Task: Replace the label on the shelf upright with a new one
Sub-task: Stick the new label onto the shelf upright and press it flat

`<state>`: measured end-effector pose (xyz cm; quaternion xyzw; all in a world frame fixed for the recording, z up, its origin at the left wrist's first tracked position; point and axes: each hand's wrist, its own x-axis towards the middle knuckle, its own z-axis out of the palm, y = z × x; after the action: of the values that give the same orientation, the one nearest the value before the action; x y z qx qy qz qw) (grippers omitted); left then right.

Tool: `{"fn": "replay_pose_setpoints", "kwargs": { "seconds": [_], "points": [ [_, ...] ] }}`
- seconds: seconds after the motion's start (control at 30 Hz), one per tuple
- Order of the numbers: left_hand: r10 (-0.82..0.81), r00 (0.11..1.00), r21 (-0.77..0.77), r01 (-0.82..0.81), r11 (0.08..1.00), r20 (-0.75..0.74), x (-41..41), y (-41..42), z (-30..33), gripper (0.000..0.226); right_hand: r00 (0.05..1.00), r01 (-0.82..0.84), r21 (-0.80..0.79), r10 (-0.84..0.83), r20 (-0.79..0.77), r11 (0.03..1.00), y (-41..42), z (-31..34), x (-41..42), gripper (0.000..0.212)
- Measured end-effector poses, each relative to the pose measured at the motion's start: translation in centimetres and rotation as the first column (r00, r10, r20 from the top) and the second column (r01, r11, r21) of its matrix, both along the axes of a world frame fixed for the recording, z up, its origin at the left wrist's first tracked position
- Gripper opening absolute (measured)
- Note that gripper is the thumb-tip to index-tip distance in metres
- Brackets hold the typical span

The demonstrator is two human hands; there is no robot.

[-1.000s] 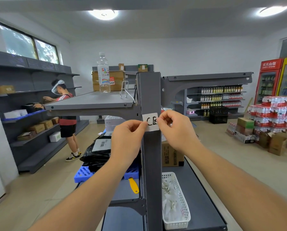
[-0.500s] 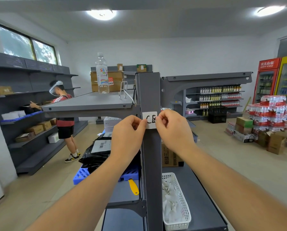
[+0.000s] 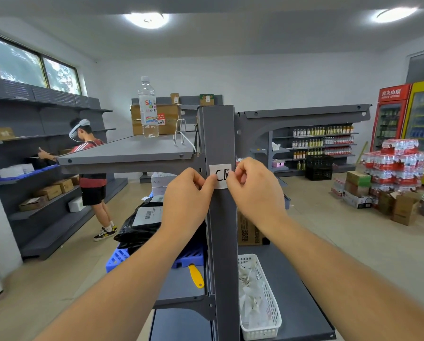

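White label point(image 3: 220, 175) flat against grey upright point(image 3: 222, 242), pinched at its edges by left hand point(image 3: 186, 200) and right hand point(image 3: 256, 190).

A clear water bottle point(image 3: 147, 107) stands upright on a grey shelf board point(image 3: 132, 150), in front of a brown cardboard box point(image 3: 168, 118). Below, a yellow scraper point(image 3: 196, 276) lies beside a blue plastic crate point(image 3: 122, 257) that carries a black bag point(image 3: 137, 232). A white mesh basket point(image 3: 267, 313) holds crumpled paper slips. At left, a person in a headset point(image 3: 88, 166) bends toward wall shelving point(image 3: 46, 198). At right, stacked packs of bottled water point(image 3: 397, 163) sit near a red drinks fridge point(image 3: 390, 114).
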<state>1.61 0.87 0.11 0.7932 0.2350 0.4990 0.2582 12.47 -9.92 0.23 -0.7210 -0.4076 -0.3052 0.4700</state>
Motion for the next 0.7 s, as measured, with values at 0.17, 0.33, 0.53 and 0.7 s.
{"fn": "replay_pose_setpoints", "kwargs": {
  "seconds": [0.17,0.33,0.53,0.7],
  "points": [
    [0.020,1.000,0.105,-0.017,0.994,-0.024,-0.3,0.1,0.9,0.027,0.990,-0.102,0.040,0.106,-0.098,0.994,0.0,0.0,0.5,0.017],
    [0.069,0.997,0.149,-0.062,0.987,-0.043,0.1,0.1,2.3,0.040,0.947,-0.190,0.134,0.217,-0.235,0.973,0.7,1.0,0.1,0.027],
    [0.002,1.000,0.081,-0.001,0.997,-0.020,0.0,0.3,2.4,0.034,0.897,-0.255,0.180,0.302,-0.322,0.950,0.4,1.2,0.6,0.021],
    [-0.070,0.998,0.003,0.070,0.998,0.004,-0.3,0.8,2.0,0.031,0.851,-0.302,0.208,0.361,-0.382,0.930,0.1,1.1,1.4,0.013]
  ]
}}
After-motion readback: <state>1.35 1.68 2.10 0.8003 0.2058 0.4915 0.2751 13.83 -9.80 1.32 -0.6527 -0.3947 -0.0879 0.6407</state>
